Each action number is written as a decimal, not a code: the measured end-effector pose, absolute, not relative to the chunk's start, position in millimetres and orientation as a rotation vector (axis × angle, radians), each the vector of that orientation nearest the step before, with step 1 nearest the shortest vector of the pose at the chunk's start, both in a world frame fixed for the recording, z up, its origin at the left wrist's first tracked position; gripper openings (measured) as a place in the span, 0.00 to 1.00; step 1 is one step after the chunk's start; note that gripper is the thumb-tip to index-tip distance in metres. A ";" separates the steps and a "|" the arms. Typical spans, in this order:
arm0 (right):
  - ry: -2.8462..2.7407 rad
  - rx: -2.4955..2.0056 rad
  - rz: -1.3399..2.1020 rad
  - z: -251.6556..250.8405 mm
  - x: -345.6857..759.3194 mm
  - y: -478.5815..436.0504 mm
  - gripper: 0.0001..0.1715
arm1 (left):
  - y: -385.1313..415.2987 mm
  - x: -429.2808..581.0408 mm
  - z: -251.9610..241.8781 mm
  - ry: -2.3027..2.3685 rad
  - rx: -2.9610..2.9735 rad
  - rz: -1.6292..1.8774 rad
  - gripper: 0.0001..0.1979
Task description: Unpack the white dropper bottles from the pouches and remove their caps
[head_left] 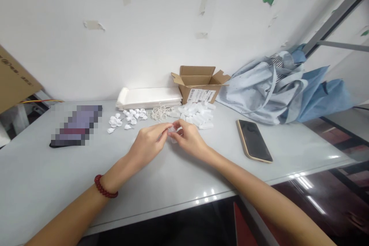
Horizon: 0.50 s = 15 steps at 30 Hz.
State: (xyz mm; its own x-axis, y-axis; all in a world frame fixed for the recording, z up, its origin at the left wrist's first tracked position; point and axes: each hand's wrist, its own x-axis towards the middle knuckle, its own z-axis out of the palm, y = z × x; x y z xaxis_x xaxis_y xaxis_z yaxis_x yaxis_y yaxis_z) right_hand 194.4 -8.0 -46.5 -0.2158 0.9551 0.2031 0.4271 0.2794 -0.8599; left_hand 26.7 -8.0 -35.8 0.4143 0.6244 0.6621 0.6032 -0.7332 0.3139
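Observation:
Fingers closed, my left hand (150,141) and my right hand (188,138) meet above the table. Between their fingertips is a small translucent plastic piece (172,130), mostly covered by the fingers, so its exact kind is hidden. Just beyond my right hand lies a heap of translucent plastic tubes or small bottles (198,114). To its left is a tangle of thin off-white cords (160,112). Several small white caps (115,121) with thin tips lie scattered beyond my left hand.
A stack of flat white packets (152,96) and an open cardboard box (198,88) stand against the wall. One phone (254,140) lies at right; a blurred-out dark object (77,125) lies at left. Light-blue cloth bags (256,88) rest at the back right.

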 end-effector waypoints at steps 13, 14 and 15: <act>-1.301 -1.179 1.395 -42.4 193.8 -3.2 0.16 | -10.8 22.3 -23.7 1.106 2.473 1.012 0.11; -1.275 -1.162 1.422 -41.6 193.5 -3.5 0.17 | -10.3 21.1 -23.8 1.073 2.495 0.964 0.14; -1.254 -1.150 1.443 -40.9 193.1 -3.9 0.18 | -9.8 19.9 -24.3 1.041 2.521 0.922 0.17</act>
State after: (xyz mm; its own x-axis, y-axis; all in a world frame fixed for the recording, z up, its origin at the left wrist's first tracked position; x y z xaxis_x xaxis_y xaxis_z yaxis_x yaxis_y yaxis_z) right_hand 193.1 -3.9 -40.9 -0.1846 0.9783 -0.0938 -0.0440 -0.1035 -0.9937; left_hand 19.9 -9.8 -24.3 0.5414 0.7054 0.4574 0.5391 -0.7088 0.4551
